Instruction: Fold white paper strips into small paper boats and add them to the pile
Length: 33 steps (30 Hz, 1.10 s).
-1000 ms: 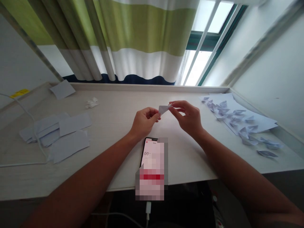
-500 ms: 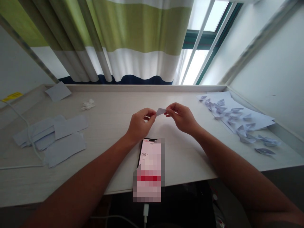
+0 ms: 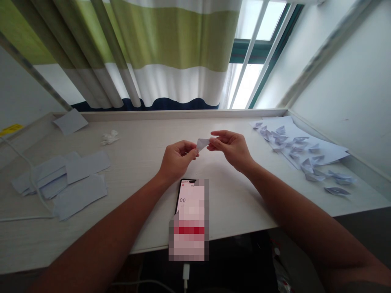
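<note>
My left grip (image 3: pixel 176 161) and my right grip (image 3: pixel 234 151) are bare, with long fingers (image 3: pixel 220 133). My left arm (image 3: pixel 122 224) and my right arm (image 3: pixel 284 203) are bare too, thin at the wrists (image 3: pixel 251 167) and fatter lower down. A dark patch (image 3: pixel 351 287) at the bottom may be my sleeve; I can't tell.

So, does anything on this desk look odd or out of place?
A crumpled white scrap sits towards the back left, unlike the flat sheets nearby. The phone also seems to jut past the front edge of the desk, though pixelation hides most of it.
</note>
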Available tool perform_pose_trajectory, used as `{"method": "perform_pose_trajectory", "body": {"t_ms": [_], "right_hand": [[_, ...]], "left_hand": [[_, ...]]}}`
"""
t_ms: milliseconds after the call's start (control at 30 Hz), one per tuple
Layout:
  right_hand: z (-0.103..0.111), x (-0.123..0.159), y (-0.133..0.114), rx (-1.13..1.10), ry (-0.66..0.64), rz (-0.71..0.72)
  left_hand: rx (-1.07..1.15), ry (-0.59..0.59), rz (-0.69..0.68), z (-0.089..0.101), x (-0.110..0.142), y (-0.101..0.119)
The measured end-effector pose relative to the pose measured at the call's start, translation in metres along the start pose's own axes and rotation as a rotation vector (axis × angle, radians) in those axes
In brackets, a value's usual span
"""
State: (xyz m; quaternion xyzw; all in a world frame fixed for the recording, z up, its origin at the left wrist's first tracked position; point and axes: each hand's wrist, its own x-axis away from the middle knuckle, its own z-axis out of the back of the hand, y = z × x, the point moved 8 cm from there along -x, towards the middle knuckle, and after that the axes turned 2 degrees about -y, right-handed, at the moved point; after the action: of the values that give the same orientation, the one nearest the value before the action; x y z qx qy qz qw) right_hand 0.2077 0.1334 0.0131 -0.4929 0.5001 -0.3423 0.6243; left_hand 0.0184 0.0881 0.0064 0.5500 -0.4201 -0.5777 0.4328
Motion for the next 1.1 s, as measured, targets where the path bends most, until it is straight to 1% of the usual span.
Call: {"method": "perform_pose_trajectory", "body": {"t_ms": [67,133,300,467,567,667,800,867,933,1100], "right_hand": [[-0.005,-0.001,0.006,-0.066,-0.050,-0.088],[-0.008,-0.001,0.006,-0.092,-0.074,-0.100],[-0.007,0.001,-0.006,-0.057,-0.031,0.039],[-0.005,0.009,-0.020,0.071,0.014,0.214],[-0.005,0.012,-0.026,0.154,0.018,0.271],[-0.004,0.010,-0.026,0.104,-0.001,0.238],[-0.007,0.003,-0.015,-0.048,-0.055,0.086],[-0.008,0.002,-0.012,-0.091,-0.070,0.039],[-0.008,0.001,-0.012,-0.114,-0.076,0.040],[-0.011,0.004,-0.022,-0.101,-0.129,0.115]], "left_hand": [[0.016,0.004,0.005,0.000,0.000,0.000],[0.020,-0.003,0.020,0.000,0.000,0.001],[0.075,-0.023,0.081,-0.003,0.002,0.003],[0.181,-0.042,0.114,-0.005,0.002,0.000],[0.222,-0.056,0.129,-0.005,0.001,-0.004],[0.233,-0.054,0.141,-0.004,0.001,-0.006],[0.223,-0.033,0.138,0.000,0.001,-0.006],[0.208,-0.028,0.127,0.002,0.001,-0.005],[0.176,-0.032,0.114,0.002,0.001,-0.004],[0.119,-0.084,0.068,-0.001,-0.001,0.000]]}}
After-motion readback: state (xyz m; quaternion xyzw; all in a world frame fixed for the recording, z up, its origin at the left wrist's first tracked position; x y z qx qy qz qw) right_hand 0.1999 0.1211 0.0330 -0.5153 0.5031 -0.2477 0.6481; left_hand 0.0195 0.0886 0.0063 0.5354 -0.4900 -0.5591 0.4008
